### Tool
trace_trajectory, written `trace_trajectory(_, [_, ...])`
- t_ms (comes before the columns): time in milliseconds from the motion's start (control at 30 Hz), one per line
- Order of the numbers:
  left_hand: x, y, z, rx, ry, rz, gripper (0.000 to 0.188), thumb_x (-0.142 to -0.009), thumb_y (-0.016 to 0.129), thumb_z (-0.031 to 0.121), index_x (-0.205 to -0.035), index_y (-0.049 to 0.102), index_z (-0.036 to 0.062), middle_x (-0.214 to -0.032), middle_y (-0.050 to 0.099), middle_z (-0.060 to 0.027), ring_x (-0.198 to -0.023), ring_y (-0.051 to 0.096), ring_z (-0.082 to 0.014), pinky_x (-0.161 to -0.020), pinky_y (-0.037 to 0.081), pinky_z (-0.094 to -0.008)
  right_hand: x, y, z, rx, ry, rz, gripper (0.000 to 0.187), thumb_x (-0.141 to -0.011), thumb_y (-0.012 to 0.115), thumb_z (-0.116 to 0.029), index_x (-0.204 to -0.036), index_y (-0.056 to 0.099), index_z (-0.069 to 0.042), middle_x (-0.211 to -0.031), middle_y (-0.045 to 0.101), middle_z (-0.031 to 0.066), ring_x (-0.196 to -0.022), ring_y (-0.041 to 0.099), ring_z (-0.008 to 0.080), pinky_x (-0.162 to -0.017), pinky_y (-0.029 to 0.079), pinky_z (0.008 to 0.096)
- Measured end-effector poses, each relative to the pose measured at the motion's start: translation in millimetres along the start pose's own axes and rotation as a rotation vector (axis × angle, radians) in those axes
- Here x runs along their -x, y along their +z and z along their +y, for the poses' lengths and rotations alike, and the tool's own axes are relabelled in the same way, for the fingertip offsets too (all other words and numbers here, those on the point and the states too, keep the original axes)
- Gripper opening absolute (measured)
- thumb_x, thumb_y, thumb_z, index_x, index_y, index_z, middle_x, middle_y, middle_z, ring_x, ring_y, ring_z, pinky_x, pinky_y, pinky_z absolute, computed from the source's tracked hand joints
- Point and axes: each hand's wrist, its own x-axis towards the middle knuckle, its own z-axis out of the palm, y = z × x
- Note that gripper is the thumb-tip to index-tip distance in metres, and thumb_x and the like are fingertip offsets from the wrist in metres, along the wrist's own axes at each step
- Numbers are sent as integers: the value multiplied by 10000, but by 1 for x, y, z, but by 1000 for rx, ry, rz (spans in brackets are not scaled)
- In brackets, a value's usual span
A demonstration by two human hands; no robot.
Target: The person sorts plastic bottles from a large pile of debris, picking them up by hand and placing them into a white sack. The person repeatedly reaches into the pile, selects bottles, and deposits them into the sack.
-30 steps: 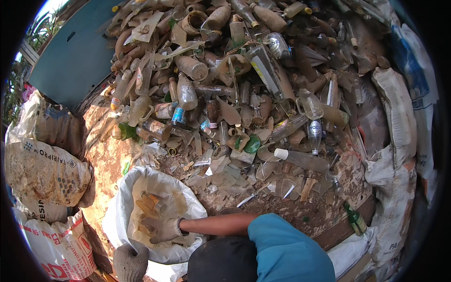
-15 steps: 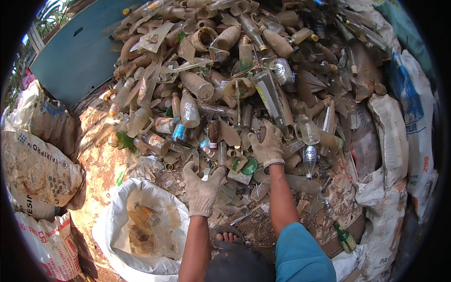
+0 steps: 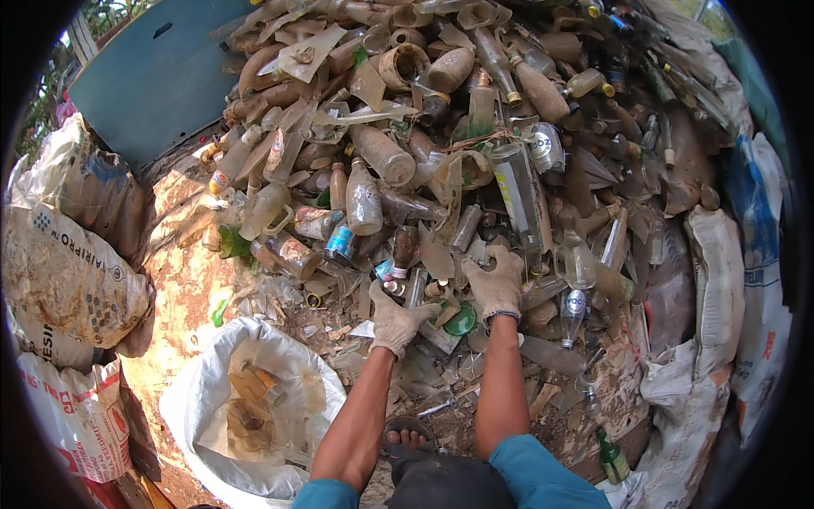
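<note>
Both my hands wear knitted, dirt-stained gloves at the near foot of a big heap of glass bottles and shards. My left hand (image 3: 398,321) is open, its thumb pointing up and its fingers stretched right, above small shards. Beside it lie a green round glass base (image 3: 459,320) and a clear narrow glass piece (image 3: 416,288). My right hand (image 3: 495,286) reaches into the heap edge, thumb apart from its fingers; I see nothing held in it. A tall clear square-sided bottle (image 3: 519,199) stands just beyond it. A small brown bottle (image 3: 405,246) lies between the hands, farther off.
A white woven sack (image 3: 191,386), open at the top, holds glass pieces at the near left. Filled sacks line the left (image 3: 76,276) and right (image 3: 712,288) sides. A green bottle (image 3: 612,458) lies at the near right. A blue-grey panel (image 3: 161,76) leans behind.
My left hand has moved up and right, toward the heap, its fingers turning to the right. My right hand stays at the heap edge. The view has shifted slightly.
</note>
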Motion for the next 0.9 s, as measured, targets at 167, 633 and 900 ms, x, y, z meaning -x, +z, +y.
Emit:
trace_trajectory(167, [6, 8, -10, -52, 34, 48, 1219, -575, 987, 446, -1406, 269, -84, -1303, 545, -268, -1141, 610, -346, -996, 498, -407, -20, -19, -21, 16, 81, -282, 864, -709, 846, -530, -1390, 549, -89, -1398, 472, 338, -1332, 476, 474, -1102, 435, 485])
trace_trajectory(633, [13, -9, -23, 152, 89, -117, 1145, -570, 968, 258, -1410, 241, -20, -1301, 438, -188, -1127, 525, -255, -969, 502, -382, 33, -13, 1, 110, -191, -460, 631, -747, 822, -376, -1280, 649, -84, -1385, 478, 297, -1262, 533, 482, -1079, 464, 493])
trace_trajectory(900, [-28, -31, -2, -273, 97, -230, 1426, -474, 972, 274, -1606, 124, 93, -1524, 269, -340, -1343, 475, -487, -1106, 482, -472, 47, -6, 1, -62, -170, -446, 933, -801, 805, -470, -1539, 381, -89, -1524, 420, 267, -1468, 351, 414, -1204, 330, 463])
